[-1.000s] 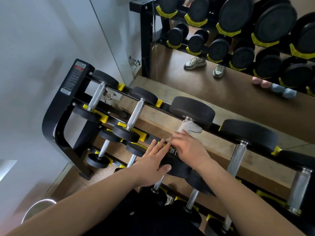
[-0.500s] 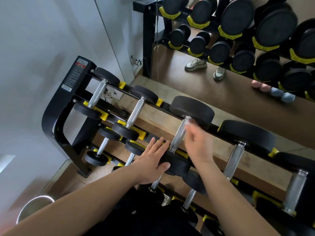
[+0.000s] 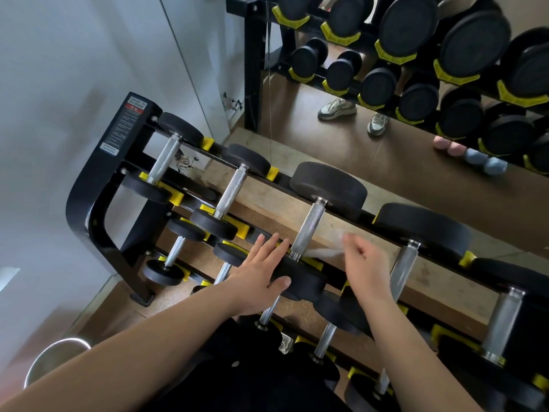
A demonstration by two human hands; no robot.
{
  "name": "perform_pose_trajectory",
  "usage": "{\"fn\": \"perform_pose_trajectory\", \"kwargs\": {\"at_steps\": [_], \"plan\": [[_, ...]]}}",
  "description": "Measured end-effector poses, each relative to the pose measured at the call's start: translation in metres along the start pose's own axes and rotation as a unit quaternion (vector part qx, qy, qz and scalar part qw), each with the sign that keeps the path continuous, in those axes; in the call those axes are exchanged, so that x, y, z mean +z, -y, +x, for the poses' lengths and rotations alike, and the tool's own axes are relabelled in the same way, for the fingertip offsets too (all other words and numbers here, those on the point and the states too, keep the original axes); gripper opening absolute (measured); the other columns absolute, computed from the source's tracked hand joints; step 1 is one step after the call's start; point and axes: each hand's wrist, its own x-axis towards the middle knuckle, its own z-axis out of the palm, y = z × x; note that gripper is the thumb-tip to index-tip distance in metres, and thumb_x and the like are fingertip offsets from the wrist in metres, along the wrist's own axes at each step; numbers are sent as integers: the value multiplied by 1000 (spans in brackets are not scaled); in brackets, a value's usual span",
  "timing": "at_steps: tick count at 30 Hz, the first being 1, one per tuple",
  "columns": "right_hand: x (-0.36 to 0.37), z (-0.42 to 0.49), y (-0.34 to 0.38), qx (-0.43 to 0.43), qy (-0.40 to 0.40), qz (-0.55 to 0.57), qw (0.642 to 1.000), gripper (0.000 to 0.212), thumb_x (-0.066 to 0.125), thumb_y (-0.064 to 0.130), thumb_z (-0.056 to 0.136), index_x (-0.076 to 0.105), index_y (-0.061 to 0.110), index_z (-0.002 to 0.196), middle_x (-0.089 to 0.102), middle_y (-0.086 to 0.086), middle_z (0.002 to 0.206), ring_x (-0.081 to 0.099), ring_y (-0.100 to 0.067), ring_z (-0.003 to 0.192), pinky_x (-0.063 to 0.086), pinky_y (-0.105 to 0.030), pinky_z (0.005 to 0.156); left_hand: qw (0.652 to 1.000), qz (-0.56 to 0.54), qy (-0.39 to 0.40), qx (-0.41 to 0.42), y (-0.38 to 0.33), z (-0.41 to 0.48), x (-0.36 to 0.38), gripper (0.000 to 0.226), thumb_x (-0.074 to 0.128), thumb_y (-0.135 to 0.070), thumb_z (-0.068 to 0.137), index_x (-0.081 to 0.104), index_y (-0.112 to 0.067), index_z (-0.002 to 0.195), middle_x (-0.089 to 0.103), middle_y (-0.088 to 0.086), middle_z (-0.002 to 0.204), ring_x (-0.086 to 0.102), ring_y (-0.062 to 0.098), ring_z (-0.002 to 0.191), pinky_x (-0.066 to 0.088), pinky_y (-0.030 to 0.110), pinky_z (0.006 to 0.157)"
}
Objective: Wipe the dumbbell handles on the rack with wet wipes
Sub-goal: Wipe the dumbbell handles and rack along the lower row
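R fingers [image 3: 355, 245] curled, pinching wet wipe [image 3: 325, 251]. Wipe is blurred and trails left toward the bar's near end; contact w/ bar can't be told. R hand [image 3: 367, 264] is now off the bar, on its right side. 1 s ago it held the wipe on this same handle [image 3: 309, 230], up by the far head. Bar is bare now, so prob. this pass is done, or a re-stroke is coming.

L fingers [image 3: 269, 248] straight, flat on near weight head [image 3: 300, 279], thumb at its rim; L hand [image 3: 261, 273] hasn't moved. Handle lies btwn the hands, just beside L fingertips. Next handle [image 3: 405, 269] is just right of R hand, same rack [image 3: 98, 185] tier.
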Motion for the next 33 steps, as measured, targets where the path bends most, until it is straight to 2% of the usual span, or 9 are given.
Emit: {"fn": "perform_pose_trajectory", "kwargs": {"at_steps": [5,10,12,15,19,23,25,29,33], "plan": [[30,28,3,13,-94,-14,995,39,44,32,110,66,8,87,59,-7,71,55,-19,65,42,-30,61,1000,-1,-1,4,-1,0,-4,76,43,-48,107,-12,-48,160,-22,-26,166,-33,10,151,9,59,127],[81,38,10,18,-38,-15,999,36,43,31,110,62,18,138,70,-4,116,64,-14,102,46,-18,71,1000,2,8,-11,-2,-1,-7,78,46,-48,105,-10,-48,159,-20,-24,167,-30,9,152,12,62,126],[78,34,7,18,-38,-3,999,38,46,30,109,62,18,141,72,-3,121,67,-15,106,56,-28,84,1000,4,7,-7,-3,-1,-7,78,46,-48,105,-11,-48,159,-20,-24,167,-30,10,152,13,62,126],[61,22,-6,-28,16,-49,998,29,51,29,107,70,23,128,74,4,108,68,-8,92,58,-32,84,1000,-1,1,5,-3,0,-4,78,45,-47,106,-11,-47,160,-21,-24,167,-31,10,152,11,60,127],[41,9,-27,-100,134,-129,977,36,53,31,106,70,21,76,66,4,69,58,-13,64,50,-36,68,1000,-5,-6,9,0,0,-3,78,46,-48,106,-11,-47,160,-20,-24,167,-31,9,152,6,55,128],[23,20,-25,-42,28,-133,990,31,51,13,104,73,19,126,73,3,99,69,-20,87,56,-35,81,1000,-11,-9,13,1,0,-3,77,44,-50,105,-11,-48,159,-20,-26,167,-32,8,151,3,54,129],[27,26,-16,-3,-21,-101,995,31,49,15,106,68,14,131,70,-1,105,66,-20,94,53,-33,84,1000,-10,-14,11,-2,-1,-3,77,44,-49,106,-10,-47,160,-20,-23,168,-32,10,152,1,52,129],[68,30,-1,17,-3,-72,997,27,49,20,106,71,13,121,71,-8,113,65,-22,97,53,-32,84,1000,-9,-21,4,-9,-4,-6,77,46,-45,106,-6,-40,163,-17,-17,170,-28,13,153,-1,47,129],[66,13,-7,-27,26,-79,996,31,50,22,106,63,17,78,64,4,75,59,-11,69,44,-26,67,1000,-15,-24,-4,-10,-3,-3,77,46,-46,106,-6,-42,162,-17,-19,169,-28,11,153,0,47,129]]}}
